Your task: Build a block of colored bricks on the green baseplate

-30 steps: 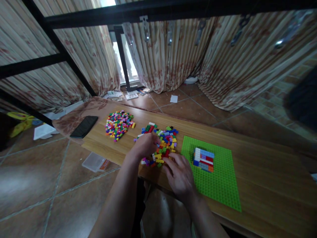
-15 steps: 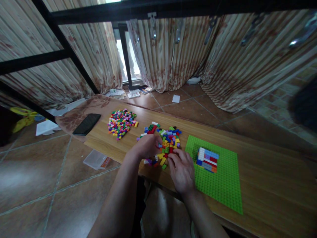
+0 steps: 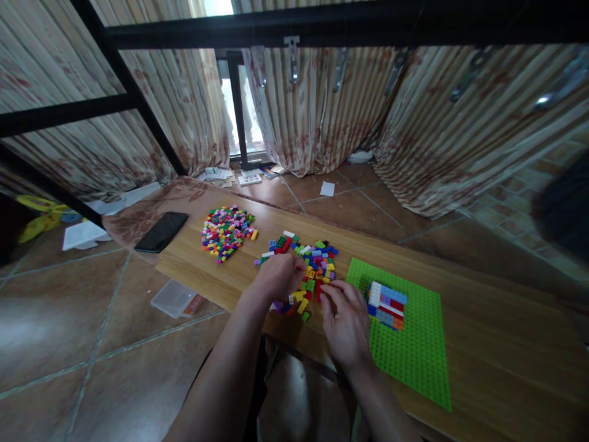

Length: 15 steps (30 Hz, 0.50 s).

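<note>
My left hand [image 3: 280, 273] reaches over the loose pile of toy building bricks [image 3: 322, 252], its fingers curled down. The fingertips are partly hidden, so anything between them cannot be made out. At the near right side of this pile, my right hand [image 3: 345, 313] has thumb and fingers drawn together at a red brick [image 3: 318, 291]. Right of that hand lies a green baseplate [image 3: 409, 356]. A flat block of joined bricks [image 3: 387, 305] in white, blue, red, grey and orange sits on it.
A second heap of small coloured bricks [image 3: 227, 232] lies left on the wooden table [image 3: 497, 344]. Beyond it a black phone-like slab [image 3: 161, 232] rests near the table's end. A clear plastic box [image 3: 173, 299] is on the tiled floor. Black metal bars [image 3: 322, 31] cross above.
My right hand has shifted slightly right and down, with the red brick at its fingertips. My left hand has moved slightly right over the pile. The camera view has tilted a little.
</note>
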Each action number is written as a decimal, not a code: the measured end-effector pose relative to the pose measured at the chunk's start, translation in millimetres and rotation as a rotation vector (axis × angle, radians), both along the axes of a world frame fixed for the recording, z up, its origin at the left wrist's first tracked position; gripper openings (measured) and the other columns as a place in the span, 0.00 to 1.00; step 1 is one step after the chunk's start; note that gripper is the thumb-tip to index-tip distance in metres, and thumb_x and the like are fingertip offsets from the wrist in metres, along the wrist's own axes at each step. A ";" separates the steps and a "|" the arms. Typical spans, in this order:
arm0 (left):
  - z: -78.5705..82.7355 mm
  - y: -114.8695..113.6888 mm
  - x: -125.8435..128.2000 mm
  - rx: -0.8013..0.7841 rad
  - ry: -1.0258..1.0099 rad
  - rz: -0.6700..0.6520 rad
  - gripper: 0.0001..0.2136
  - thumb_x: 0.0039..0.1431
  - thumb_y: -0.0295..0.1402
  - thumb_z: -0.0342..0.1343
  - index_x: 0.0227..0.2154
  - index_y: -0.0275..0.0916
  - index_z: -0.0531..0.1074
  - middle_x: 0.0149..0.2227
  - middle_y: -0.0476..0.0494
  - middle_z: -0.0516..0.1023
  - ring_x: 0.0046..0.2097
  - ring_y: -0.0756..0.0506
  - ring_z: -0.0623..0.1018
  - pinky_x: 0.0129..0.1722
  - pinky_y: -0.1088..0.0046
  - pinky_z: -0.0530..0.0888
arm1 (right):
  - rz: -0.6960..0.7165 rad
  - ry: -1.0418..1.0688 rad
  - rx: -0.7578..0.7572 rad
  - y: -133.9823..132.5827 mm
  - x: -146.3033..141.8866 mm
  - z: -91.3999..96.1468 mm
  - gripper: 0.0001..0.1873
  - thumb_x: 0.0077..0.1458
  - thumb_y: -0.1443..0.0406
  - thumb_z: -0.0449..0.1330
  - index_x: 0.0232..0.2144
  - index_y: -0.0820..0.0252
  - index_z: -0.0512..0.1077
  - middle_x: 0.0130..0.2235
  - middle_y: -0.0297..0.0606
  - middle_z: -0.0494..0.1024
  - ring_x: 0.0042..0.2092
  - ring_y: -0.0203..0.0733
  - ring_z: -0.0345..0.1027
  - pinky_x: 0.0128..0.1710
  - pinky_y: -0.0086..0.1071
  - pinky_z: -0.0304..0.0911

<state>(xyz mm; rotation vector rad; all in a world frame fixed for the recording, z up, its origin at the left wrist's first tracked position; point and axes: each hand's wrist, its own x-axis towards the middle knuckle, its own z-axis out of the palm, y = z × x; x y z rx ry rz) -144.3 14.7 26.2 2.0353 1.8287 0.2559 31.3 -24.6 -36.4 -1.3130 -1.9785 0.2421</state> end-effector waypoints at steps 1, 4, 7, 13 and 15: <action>-1.0 0.5 1.8 0.002 0.012 0.011 0.11 0.55 0.31 0.52 0.37 0.42 0.79 0.36 0.42 0.81 0.40 0.42 0.79 0.39 0.71 0.70 | 0.003 0.010 0.000 0.1 0.1 -0.2 0.12 0.62 0.67 0.52 0.41 0.58 0.76 0.43 0.44 0.74 0.46 0.48 0.66 0.47 0.44 0.64; -2.9 1.8 7.3 0.008 0.044 0.047 0.13 0.54 0.33 0.54 0.42 0.42 0.78 0.37 0.40 0.81 0.41 0.40 0.79 0.40 0.69 0.72 | 0.012 0.041 0.002 0.3 1.0 -0.7 0.12 0.61 0.67 0.52 0.41 0.57 0.76 0.43 0.43 0.74 0.46 0.47 0.66 0.47 0.44 0.64; -4.3 2.9 13.3 0.009 0.082 0.075 0.14 0.54 0.32 0.54 0.42 0.41 0.78 0.37 0.39 0.81 0.42 0.39 0.79 0.40 0.68 0.72 | 0.015 0.065 0.007 0.3 3.2 -0.8 0.12 0.61 0.67 0.53 0.41 0.57 0.76 0.43 0.43 0.75 0.46 0.47 0.67 0.47 0.44 0.64; -11.9 3.9 22.7 0.051 0.100 0.108 0.13 0.53 0.29 0.51 0.38 0.40 0.78 0.36 0.38 0.81 0.44 0.39 0.79 0.42 0.69 0.71 | 0.007 0.109 0.008 -1.4 7.8 0.8 0.11 0.60 0.67 0.54 0.40 0.56 0.76 0.43 0.42 0.75 0.46 0.46 0.68 0.47 0.43 0.65; -13.7 4.1 24.0 0.065 0.091 0.115 0.12 0.53 0.28 0.51 0.37 0.40 0.78 0.36 0.38 0.81 0.44 0.40 0.79 0.42 0.70 0.71 | 0.000 0.120 0.012 -2.2 8.8 2.1 0.11 0.60 0.68 0.54 0.39 0.55 0.76 0.43 0.41 0.76 0.46 0.45 0.68 0.48 0.43 0.65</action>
